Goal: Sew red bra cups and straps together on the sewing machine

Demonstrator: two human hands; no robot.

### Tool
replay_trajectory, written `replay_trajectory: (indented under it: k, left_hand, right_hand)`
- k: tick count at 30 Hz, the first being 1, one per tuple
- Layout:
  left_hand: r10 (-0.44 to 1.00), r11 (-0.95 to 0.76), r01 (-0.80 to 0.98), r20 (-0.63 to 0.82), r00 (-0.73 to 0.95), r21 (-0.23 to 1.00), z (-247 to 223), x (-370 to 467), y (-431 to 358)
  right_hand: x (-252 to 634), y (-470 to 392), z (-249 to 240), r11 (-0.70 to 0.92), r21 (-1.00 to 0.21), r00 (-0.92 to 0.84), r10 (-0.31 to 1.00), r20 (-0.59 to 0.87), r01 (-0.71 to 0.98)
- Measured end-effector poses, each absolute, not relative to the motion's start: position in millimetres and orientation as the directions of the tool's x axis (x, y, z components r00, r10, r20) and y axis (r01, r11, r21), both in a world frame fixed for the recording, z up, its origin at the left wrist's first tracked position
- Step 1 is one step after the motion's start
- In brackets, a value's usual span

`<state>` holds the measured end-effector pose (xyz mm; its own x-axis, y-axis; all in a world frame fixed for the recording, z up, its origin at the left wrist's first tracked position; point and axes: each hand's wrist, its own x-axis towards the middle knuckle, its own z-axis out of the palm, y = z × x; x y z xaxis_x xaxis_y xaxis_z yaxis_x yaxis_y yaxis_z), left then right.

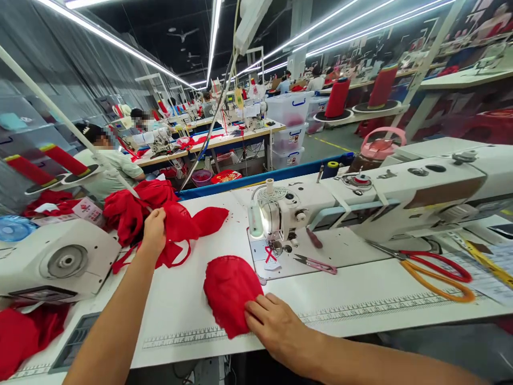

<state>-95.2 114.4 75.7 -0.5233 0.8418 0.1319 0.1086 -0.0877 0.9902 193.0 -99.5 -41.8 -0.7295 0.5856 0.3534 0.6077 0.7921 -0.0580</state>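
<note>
A rounded red fabric piece [230, 291] lies near the table's front edge, left of the sewing machine's needle area [276, 243]. My right hand [276, 326] has its fingers closed on that piece's right edge. Farther back on the left, my left hand [154, 227] pinches a red garment piece with straps [180, 222], beside a heap of red fabric [128, 208]. Small pink-handled snips [316, 264] rest on the machine bed. A white paper with a red cross mark [271, 258] lies by the needle.
Large scissors with red and orange handles [438, 267] lie at the right. A second machine [60, 259] stands at the left. A printed ruler [360, 310] runs along the front edge. Red thread cones [337, 99] stand behind. People sit at other tables.
</note>
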Motion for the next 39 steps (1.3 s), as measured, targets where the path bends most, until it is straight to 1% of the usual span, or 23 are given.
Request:
replay_trajectory:
  k: [3, 5, 7, 9, 11, 12, 14, 16, 18, 20, 21, 22, 24, 25, 26, 28, 29, 30, 31, 33, 35, 37, 39]
  left_hand:
    - [0.869, -0.005, 0.326, 0.166, -0.466, 0.945, 53, -78, 91]
    - [0.909, 0.028, 0.449, 0.164, -0.384, 0.893, 33, -62, 63]
    - [0.961, 0.035, 0.540, 0.119, -0.248, 0.841, 11, -43, 32]
    - [0.985, 0.016, 0.594, 0.089, -0.147, 0.804, -8, -26, 6]
    - [0.991, -0.021, 0.631, 0.102, -0.092, 0.775, -22, -14, -11]
    - [0.991, -0.038, 0.643, 0.112, -0.075, 0.765, -26, -10, -15]
    - [0.991, -0.063, 0.654, 0.125, -0.048, 0.754, -30, -4, -18]
    - [0.992, -0.083, 0.646, 0.127, -0.021, 0.758, -27, -1, -17]
    - [0.993, -0.107, 0.622, 0.117, 0.025, 0.776, -20, 2, -20]
    - [0.992, -0.123, 0.588, 0.091, 0.083, 0.800, -8, 4, -26]
    - [0.992, -0.118, 0.567, 0.069, 0.106, 0.816, 0, 5, -30]
    - [0.991, -0.108, 0.544, 0.049, 0.122, 0.832, 9, 6, -34]
    - [0.990, -0.118, 0.534, 0.058, 0.129, 0.837, 27, 7, -36]
    - [0.986, -0.159, 0.559, 0.104, 0.129, 0.814, 35, 9, -34]
    - [0.975, -0.224, 0.612, 0.173, 0.143, 0.758, 41, 12, -29]
    - [0.932, -0.355, 0.735, 0.280, 0.230, 0.578, 44, 23, -12]
    - [0.917, -0.392, 0.777, 0.282, 0.283, 0.493, 41, 30, -2]
    - [0.910, -0.412, 0.801, 0.246, 0.335, 0.435, 34, 39, 8]
    - [0.906, -0.424, 0.804, 0.204, 0.372, 0.417, 25, 47, 18]
    - [0.901, -0.430, 0.801, 0.151, 0.406, 0.416, 3, 61, 31]
    - [0.902, -0.427, 0.796, 0.137, 0.410, 0.428, -17, 69, 38]
    - [0.906, -0.418, 0.797, 0.142, 0.398, 0.436, -31, 71, 37]
    - [0.910, -0.410, 0.791, 0.151, 0.385, 0.453, -36, 67, 31]
  right_hand:
    - [211, -127, -47, 0.767, -0.066, -0.675, 0.598, 0.432, 0.638]
    - [220, -137, -45, 0.745, -0.108, -0.628, 0.623, 0.467, 0.658]
    - [228, -140, -39, 0.738, -0.213, -0.619, 0.660, 0.426, 0.640]
    - [236, -136, -29, 0.731, -0.353, -0.635, 0.682, 0.363, 0.584]
    - [242, -123, -20, 0.696, -0.452, -0.592, 0.715, 0.371, 0.558]
    - [244, -114, -18, 0.671, -0.472, -0.541, 0.741, 0.397, 0.572]
    - [243, -92, -16, 0.598, -0.465, -0.412, 0.795, 0.445, 0.652]
    - [238, -70, -19, 0.527, -0.420, -0.324, 0.824, 0.465, 0.739]
    - [232, -52, -22, 0.498, -0.366, -0.310, 0.830, 0.463, 0.786]
    - [225, -42, -24, 0.523, -0.357, -0.344, 0.820, 0.457, 0.774]
    - [223, -40, -23, 0.548, -0.389, -0.363, 0.813, 0.455, 0.741]
    - [222, -41, -21, 0.570, -0.453, -0.379, 0.811, 0.446, 0.685]
    - [221, -47, -15, 0.547, -0.674, -0.413, 0.832, 0.371, 0.496]
    - [223, -51, -11, 0.476, -0.796, -0.444, 0.845, 0.297, 0.374]
    - [225, -55, -7, 0.371, -0.891, -0.482, 0.850, 0.213, 0.262]
    - [233, -60, -2, 0.182, -0.973, -0.559, 0.826, 0.073, 0.141]
    - [239, -60, -2, 0.163, -0.975, -0.572, 0.819, 0.048, 0.152]
    - [246, -58, -4, 0.210, -0.957, -0.556, 0.829, 0.065, 0.202]
    - [254, -54, -7, 0.304, -0.909, -0.514, 0.849, 0.122, 0.285]
    - [269, -42, -19, 0.492, -0.711, -0.418, 0.858, 0.299, 0.502]
    - [283, -28, -32, 0.568, -0.468, -0.391, 0.816, 0.425, 0.677]
    - [292, -16, -43, 0.594, -0.284, -0.457, 0.782, 0.424, 0.753]
    - [295, -11, -48, 0.619, -0.166, -0.528, 0.758, 0.383, 0.768]
